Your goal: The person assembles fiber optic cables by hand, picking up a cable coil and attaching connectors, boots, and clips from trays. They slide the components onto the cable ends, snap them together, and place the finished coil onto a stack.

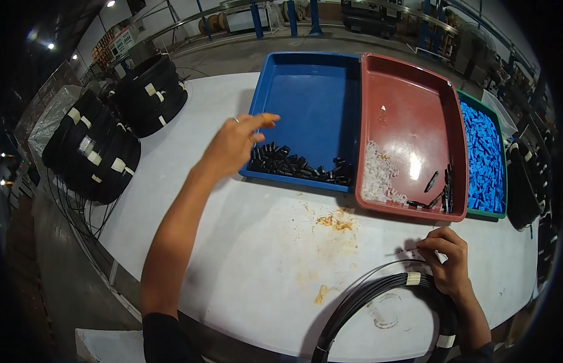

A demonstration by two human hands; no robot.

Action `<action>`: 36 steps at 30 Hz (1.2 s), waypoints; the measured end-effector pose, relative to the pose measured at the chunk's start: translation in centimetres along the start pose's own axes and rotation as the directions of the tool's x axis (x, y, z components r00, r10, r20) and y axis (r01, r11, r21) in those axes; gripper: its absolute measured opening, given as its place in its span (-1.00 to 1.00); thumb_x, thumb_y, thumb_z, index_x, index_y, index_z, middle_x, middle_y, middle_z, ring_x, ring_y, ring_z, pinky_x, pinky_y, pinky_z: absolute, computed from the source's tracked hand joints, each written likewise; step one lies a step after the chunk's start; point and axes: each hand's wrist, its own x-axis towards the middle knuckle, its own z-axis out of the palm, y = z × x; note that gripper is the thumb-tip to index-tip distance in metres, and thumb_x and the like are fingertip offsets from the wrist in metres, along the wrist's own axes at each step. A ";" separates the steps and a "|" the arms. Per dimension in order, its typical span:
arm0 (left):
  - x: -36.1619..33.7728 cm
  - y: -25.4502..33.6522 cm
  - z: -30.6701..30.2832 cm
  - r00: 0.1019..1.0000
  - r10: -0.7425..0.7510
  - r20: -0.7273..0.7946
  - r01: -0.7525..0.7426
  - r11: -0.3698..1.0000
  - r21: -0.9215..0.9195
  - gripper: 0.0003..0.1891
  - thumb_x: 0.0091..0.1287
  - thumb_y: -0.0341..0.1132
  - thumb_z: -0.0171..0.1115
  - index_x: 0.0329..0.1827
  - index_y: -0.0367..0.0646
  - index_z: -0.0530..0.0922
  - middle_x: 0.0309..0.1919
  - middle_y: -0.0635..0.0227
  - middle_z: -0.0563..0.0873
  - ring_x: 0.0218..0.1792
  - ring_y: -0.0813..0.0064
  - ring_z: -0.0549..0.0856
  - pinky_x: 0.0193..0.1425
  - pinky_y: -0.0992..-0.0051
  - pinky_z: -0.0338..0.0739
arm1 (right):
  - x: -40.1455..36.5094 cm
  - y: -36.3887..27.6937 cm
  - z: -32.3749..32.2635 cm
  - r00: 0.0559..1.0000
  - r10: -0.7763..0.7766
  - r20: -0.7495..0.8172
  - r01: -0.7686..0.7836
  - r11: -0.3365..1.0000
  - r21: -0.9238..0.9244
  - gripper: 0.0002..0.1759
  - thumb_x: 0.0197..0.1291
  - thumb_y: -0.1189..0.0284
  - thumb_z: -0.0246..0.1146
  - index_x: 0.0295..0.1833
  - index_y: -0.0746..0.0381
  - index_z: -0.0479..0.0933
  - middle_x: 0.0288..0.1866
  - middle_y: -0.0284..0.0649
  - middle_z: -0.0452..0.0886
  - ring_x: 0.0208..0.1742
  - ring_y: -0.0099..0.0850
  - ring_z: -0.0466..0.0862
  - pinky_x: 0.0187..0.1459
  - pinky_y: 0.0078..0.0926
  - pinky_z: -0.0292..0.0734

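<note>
My left hand (236, 142) hovers over the left edge of the blue tray (305, 62), its fingers stretched out and apart with nothing visible in them. Below its fingertips, small black connector-like parts (296, 166) lie heaped along the tray's near side. My right hand (446, 257) is closed in a pinch on the end of a thin black cable. That cable belongs to a black cable coil (366, 296) bound with pale tape, which leans at the table's front edge beneath the hand. What sits exactly at the pinched fingertips is too small to make out.
The red tray (408, 115) holds small clear pieces (378, 175) and several black parts (448, 187). Beside it, a green tray (502, 181) is full of blue pieces (482, 151). Taped black cable coils (91, 148) are stacked at left. Yellowish residue (336, 224) marks the white table (233, 272).
</note>
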 end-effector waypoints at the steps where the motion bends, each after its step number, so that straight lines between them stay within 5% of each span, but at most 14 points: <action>1: 0.5 -0.6 -0.9 1.000 -0.002 -0.013 0.003 0.996 0.091 -0.68 0.37 -0.57 0.23 0.13 -0.11 0.74 -0.07 0.17 0.82 0.07 0.25 0.73 0.23 0.28 0.62 | 0.0 0.1 0.0 1.000 0.000 0.003 0.000 1.000 0.000 -0.80 0.05 0.69 0.46 -0.17 0.30 0.76 -0.28 -0.18 0.66 -0.25 -0.30 0.70 -0.20 -0.41 0.59; 3: 1.1 -0.9 -2.0 1.000 -0.006 -0.030 0.011 0.984 0.180 -0.69 0.37 -0.57 0.23 0.11 -0.11 0.75 -0.11 0.17 0.83 0.04 0.24 0.73 0.21 0.27 0.61 | -0.1 0.2 -0.1 0.999 0.038 0.007 -0.038 0.999 -0.006 -0.80 0.04 0.70 0.45 -0.17 0.31 0.76 -0.28 -0.18 0.66 -0.25 -0.32 0.70 -0.19 -0.42 0.59; 5: 1.2 -0.7 -2.8 0.986 -0.108 0.125 0.051 0.918 0.394 -0.75 0.34 -0.54 0.28 0.03 -0.15 0.77 -0.16 0.20 0.83 -0.09 0.24 0.73 0.12 0.27 0.60 | -0.3 0.3 -0.2 0.998 0.056 0.020 -0.056 0.998 -0.010 -0.80 0.05 0.70 0.45 -0.18 0.31 0.76 -0.28 -0.18 0.65 -0.25 -0.32 0.70 -0.19 -0.43 0.59; 7: 1.3 -0.2 -3.0 0.983 -0.069 0.170 -0.007 0.913 0.409 -0.77 0.31 -0.54 0.27 -0.05 -0.16 0.80 -0.24 0.23 0.82 -0.19 0.25 0.69 0.07 0.27 0.56 | -0.3 0.4 -0.3 0.997 0.069 0.034 -0.069 0.998 -0.016 -0.81 0.05 0.70 0.44 -0.18 0.32 0.76 -0.28 -0.17 0.65 -0.26 -0.33 0.70 -0.20 -0.43 0.59; 9: 1.9 0.2 -2.6 0.897 -0.038 0.441 -0.265 0.752 0.604 -0.74 0.28 -0.57 0.22 -0.09 -0.13 0.82 -0.27 0.25 0.82 -0.16 0.27 0.68 0.10 0.25 0.55 | -0.3 0.4 -0.4 0.997 0.060 0.047 -0.059 0.998 -0.022 -0.81 0.05 0.69 0.44 -0.18 0.32 0.76 -0.28 -0.17 0.66 -0.26 -0.34 0.69 -0.20 -0.44 0.58; 12: 2.2 0.4 -1.1 0.838 -0.067 0.542 -0.326 0.734 0.595 -0.62 0.26 -0.60 0.17 0.04 -0.06 0.79 -0.18 0.24 0.82 -0.12 0.26 0.66 0.14 0.21 0.54 | -0.2 0.2 -0.2 0.995 0.093 0.048 -0.093 0.996 -0.007 -0.82 0.05 0.69 0.45 -0.18 0.31 0.76 -0.28 -0.17 0.66 -0.26 -0.35 0.69 -0.21 -0.44 0.58; 15: 2.2 0.6 0.1 0.912 -0.030 0.410 -0.155 0.898 0.411 -0.55 0.29 -0.60 0.19 0.20 -0.02 0.73 -0.05 0.24 0.81 -0.03 0.27 0.67 0.20 0.23 0.56 | -0.3 0.5 -0.2 0.997 0.076 0.035 -0.076 0.997 -0.007 -0.82 0.05 0.69 0.45 -0.19 0.31 0.77 -0.28 -0.17 0.66 -0.26 -0.35 0.69 -0.22 -0.45 0.58; 18: 3.1 0.9 -0.1 0.941 0.072 0.330 -0.164 0.951 0.261 -0.54 0.33 -0.60 0.19 0.26 -0.01 0.68 0.06 0.25 0.80 0.03 0.26 0.69 0.25 0.26 0.58 | -0.5 0.8 -0.2 0.996 0.086 0.029 -0.086 0.996 -0.004 -0.82 0.06 0.69 0.45 -0.18 0.30 0.77 -0.29 -0.17 0.66 -0.27 -0.35 0.69 -0.22 -0.45 0.58; 21: 4.0 2.6 -1.4 0.942 -0.072 0.327 -0.056 0.929 0.366 -0.63 0.36 -0.57 0.23 0.19 -0.04 0.71 0.07 0.28 0.81 0.07 0.26 0.72 0.25 0.29 0.60 | -0.4 0.8 -0.3 0.997 0.076 0.029 -0.076 0.997 0.006 -0.82 0.07 0.68 0.44 -0.18 0.30 0.77 -0.29 -0.17 0.66 -0.27 -0.35 0.69 -0.22 -0.44 0.58; 30: 3.7 3.4 -2.1 0.897 -0.174 0.406 -0.035 0.888 0.458 -0.74 0.36 -0.48 0.32 0.09 -0.09 0.75 -0.03 0.28 0.84 0.06 0.29 0.75 0.23 0.28 0.61 | -0.5 1.0 -0.2 0.993 0.112 0.037 -0.114 0.992 0.056 -0.82 0.08 0.69 0.44 -0.17 0.29 0.78 -0.29 -0.18 0.67 -0.27 -0.35 0.69 -0.24 -0.43 0.57; 36: 3.3 2.4 -0.3 0.903 -0.098 0.418 -0.117 0.880 0.460 -0.77 0.35 -0.40 0.37 0.04 -0.12 0.77 -0.03 0.26 0.83 0.04 0.26 0.76 0.22 0.28 0.62 | -0.4 0.8 -0.2 0.994 0.106 0.031 -0.107 0.993 0.049 -0.82 0.08 0.69 0.44 -0.17 0.30 0.77 -0.30 -0.19 0.66 -0.28 -0.35 0.69 -0.24 -0.42 0.57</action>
